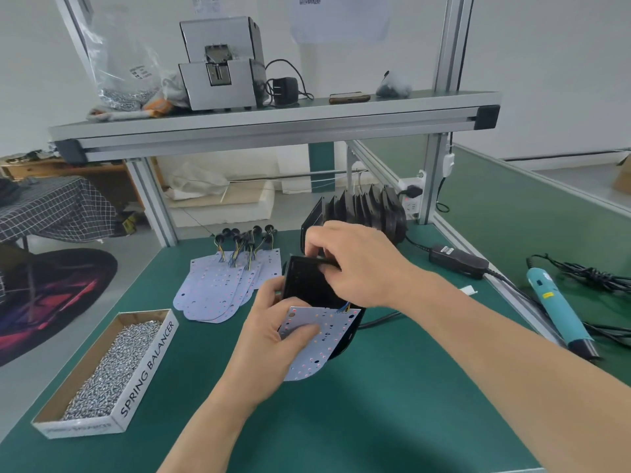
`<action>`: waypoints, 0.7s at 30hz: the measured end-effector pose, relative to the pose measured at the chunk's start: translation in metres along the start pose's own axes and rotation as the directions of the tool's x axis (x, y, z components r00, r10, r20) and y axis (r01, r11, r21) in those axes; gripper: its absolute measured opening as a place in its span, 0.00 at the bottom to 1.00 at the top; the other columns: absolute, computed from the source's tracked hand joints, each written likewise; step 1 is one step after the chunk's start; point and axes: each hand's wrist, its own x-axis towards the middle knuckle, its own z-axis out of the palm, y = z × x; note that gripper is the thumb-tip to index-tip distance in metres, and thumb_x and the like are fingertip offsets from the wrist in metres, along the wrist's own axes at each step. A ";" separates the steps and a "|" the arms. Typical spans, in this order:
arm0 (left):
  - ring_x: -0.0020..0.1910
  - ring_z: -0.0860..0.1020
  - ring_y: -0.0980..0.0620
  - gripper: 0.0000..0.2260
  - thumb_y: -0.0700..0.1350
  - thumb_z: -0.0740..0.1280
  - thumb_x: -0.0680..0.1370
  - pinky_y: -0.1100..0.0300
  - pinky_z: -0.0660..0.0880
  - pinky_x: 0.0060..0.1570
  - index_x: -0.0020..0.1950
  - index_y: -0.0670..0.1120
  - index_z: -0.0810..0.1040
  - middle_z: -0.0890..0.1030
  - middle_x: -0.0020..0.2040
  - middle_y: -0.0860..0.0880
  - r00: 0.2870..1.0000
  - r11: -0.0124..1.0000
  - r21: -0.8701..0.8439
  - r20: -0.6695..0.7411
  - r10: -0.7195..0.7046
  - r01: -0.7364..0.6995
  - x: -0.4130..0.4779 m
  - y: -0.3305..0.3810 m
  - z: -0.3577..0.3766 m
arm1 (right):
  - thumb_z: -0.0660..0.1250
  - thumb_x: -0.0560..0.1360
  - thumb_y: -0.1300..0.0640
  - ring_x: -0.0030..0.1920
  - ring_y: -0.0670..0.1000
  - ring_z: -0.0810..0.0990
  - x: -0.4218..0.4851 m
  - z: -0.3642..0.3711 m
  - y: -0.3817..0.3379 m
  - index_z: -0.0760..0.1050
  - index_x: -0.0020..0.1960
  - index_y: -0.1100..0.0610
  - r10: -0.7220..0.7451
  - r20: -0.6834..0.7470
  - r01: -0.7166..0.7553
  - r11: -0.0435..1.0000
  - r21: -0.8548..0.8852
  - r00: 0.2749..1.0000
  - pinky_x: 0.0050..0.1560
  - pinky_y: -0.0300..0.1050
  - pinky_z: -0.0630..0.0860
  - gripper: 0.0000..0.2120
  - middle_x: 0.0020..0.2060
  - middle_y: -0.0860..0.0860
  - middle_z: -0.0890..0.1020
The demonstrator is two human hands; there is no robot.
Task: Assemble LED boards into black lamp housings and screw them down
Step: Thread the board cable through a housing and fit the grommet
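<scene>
Fitting step: left hand [273,332] pinches the LED board [327,336] at the black housing [307,285]'s lower end, right hand [355,264] grips its top edge. Next I'd guess the board needs seating flat inside.

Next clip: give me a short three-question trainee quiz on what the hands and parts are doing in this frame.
1. True or false: the right hand holds the teal electric screwdriver.
2. What does the left hand hold under its thumb? A) a white perforated LED board B) a loose silver screw C) a black power adapter
3. Fill in: the cardboard box of silver screws lies to the person's ___.
Key: 1 false: its fingers grip the top edge of the black lamp housing, and the screwdriver lies on the green mat. 2 A. 3 left.
</scene>
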 end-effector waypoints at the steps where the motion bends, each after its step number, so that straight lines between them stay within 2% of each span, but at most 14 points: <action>1: 0.57 0.76 0.56 0.05 0.43 0.70 0.71 0.70 0.71 0.52 0.42 0.54 0.81 0.71 0.56 0.63 1.000 1.000 0.002 -0.004 -0.001 0.001 0.000 0.000 0.001 | 0.67 0.73 0.60 0.41 0.51 0.71 0.000 0.002 -0.002 0.70 0.49 0.48 0.009 -0.008 -0.009 1.000 -0.008 1.000 0.39 0.47 0.64 0.09 0.40 0.44 0.72; 8: 0.53 0.76 0.55 0.04 0.44 0.70 0.71 0.70 0.70 0.49 0.42 0.54 0.81 0.72 0.53 0.63 0.999 1.000 0.002 -0.034 -0.017 0.017 0.000 -0.004 0.003 | 0.66 0.72 0.60 0.39 0.54 0.73 0.004 0.005 -0.009 0.69 0.49 0.51 -0.001 0.003 0.001 0.995 -0.097 1.000 0.37 0.48 0.70 0.09 0.41 0.47 0.75; 13: 0.55 0.77 0.56 0.05 0.43 0.71 0.71 0.70 0.70 0.52 0.42 0.54 0.81 0.72 0.54 0.63 0.998 1.000 0.007 -0.055 -0.003 0.003 0.000 -0.005 0.007 | 0.64 0.73 0.62 0.41 0.57 0.75 0.005 0.009 -0.011 0.73 0.54 0.53 -0.025 -0.004 0.023 0.966 -0.256 1.000 0.33 0.46 0.62 0.11 0.43 0.49 0.75; 15: 0.56 0.77 0.57 0.06 0.42 0.71 0.71 0.72 0.70 0.53 0.43 0.53 0.81 0.72 0.54 0.65 0.998 0.998 0.045 -0.040 0.039 -0.037 0.000 -0.006 0.010 | 0.63 0.75 0.63 0.44 0.58 0.78 0.005 0.010 -0.011 0.74 0.56 0.54 0.030 0.015 -0.023 0.936 -0.351 0.999 0.35 0.47 0.65 0.11 0.44 0.50 0.76; 17: 0.56 0.77 0.58 0.07 0.42 0.71 0.71 0.73 0.69 0.53 0.44 0.54 0.82 0.72 0.54 0.65 0.999 0.999 0.028 -0.012 0.034 -0.034 -0.001 -0.006 0.013 | 0.61 0.77 0.63 0.46 0.59 0.79 0.005 0.009 -0.007 0.74 0.63 0.52 0.082 0.075 -0.046 0.918 -0.395 0.994 0.39 0.48 0.72 0.16 0.50 0.51 0.75; 19: 0.54 0.77 0.58 0.07 0.42 0.72 0.71 0.73 0.70 0.51 0.43 0.55 0.83 0.73 0.53 0.64 1.000 0.999 -0.028 -0.004 -0.015 0.015 -0.001 -0.008 0.012 | 0.62 0.78 0.62 0.50 0.57 0.79 0.007 0.001 -0.002 0.70 0.71 0.46 0.076 0.220 -0.020 0.968 -0.249 0.973 0.49 0.51 0.75 0.23 0.62 0.51 0.71; 21: 0.50 0.77 0.59 0.06 0.43 0.72 0.70 0.71 0.71 0.50 0.41 0.55 0.84 0.73 0.51 0.63 0.996 0.992 -0.096 -0.011 -0.083 0.082 -0.001 -0.012 0.008 | 0.65 0.79 0.59 0.62 0.50 0.76 0.010 -0.014 0.005 0.70 0.73 0.45 0.029 0.419 -0.065 0.995 0.072 0.908 0.65 0.47 0.71 0.24 0.71 0.47 0.68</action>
